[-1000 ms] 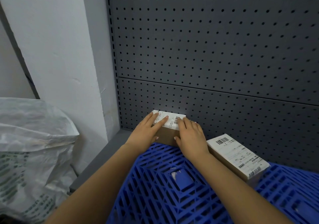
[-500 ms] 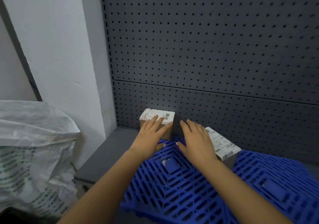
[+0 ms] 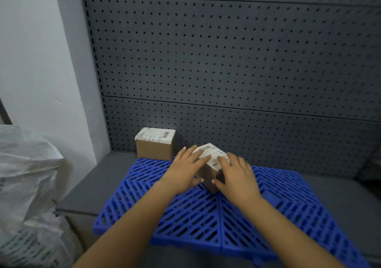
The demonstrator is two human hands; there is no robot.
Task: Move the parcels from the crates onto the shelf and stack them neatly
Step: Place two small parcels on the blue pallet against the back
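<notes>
A small brown parcel (image 3: 155, 148) with a white label on top stands at the back left of the shelf, against the pegboard. A second labelled parcel (image 3: 210, 165) sits on the blue grid mat (image 3: 191, 214) just right of it, turned with a corner toward me. My left hand (image 3: 184, 169) lies over its left top edge with the thumb on its left face. My right hand (image 3: 236, 174) covers the right side of the label, thumb on the right face. Both hands hold this parcel between them.
The grey shelf board (image 3: 86, 187) shows bare strips left and right of the mat. A dark pegboard (image 3: 226, 71) forms the back wall. A white woven sack (image 3: 26, 185) bulges at the left, beside a white wall (image 3: 41, 61).
Both hands came off the back-left parcel and moved to the second parcel, which has shifted left and turned. The view has pulled back.
</notes>
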